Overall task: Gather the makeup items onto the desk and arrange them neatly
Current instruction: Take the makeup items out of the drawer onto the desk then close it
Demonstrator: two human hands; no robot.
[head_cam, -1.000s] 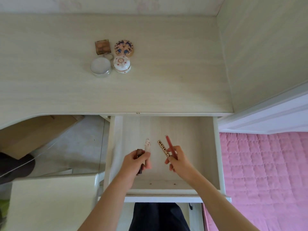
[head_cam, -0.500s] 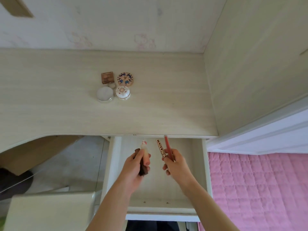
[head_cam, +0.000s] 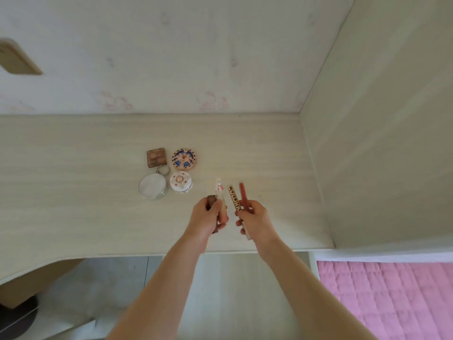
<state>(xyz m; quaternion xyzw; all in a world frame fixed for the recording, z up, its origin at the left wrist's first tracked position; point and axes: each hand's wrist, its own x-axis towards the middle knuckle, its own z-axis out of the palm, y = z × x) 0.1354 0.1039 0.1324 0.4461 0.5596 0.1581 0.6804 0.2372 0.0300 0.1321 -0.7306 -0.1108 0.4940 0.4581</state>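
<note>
Left hand [head_cam: 207, 214] grips two tubes [head_cam: 220, 192]; right hand [head_cam: 255, 217] two sticks [head_cam: 234, 198], pointing away; compacts [head_cam: 181, 187] lie ahead-left, nearer the left.

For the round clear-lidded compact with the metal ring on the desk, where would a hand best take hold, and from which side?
Take the round clear-lidded compact by its rim from above, grip across the left and near edges. It lies flat, so only the rim offers purchase. The white patterned round case crowds its right side and its metal ring its far side.
</note>
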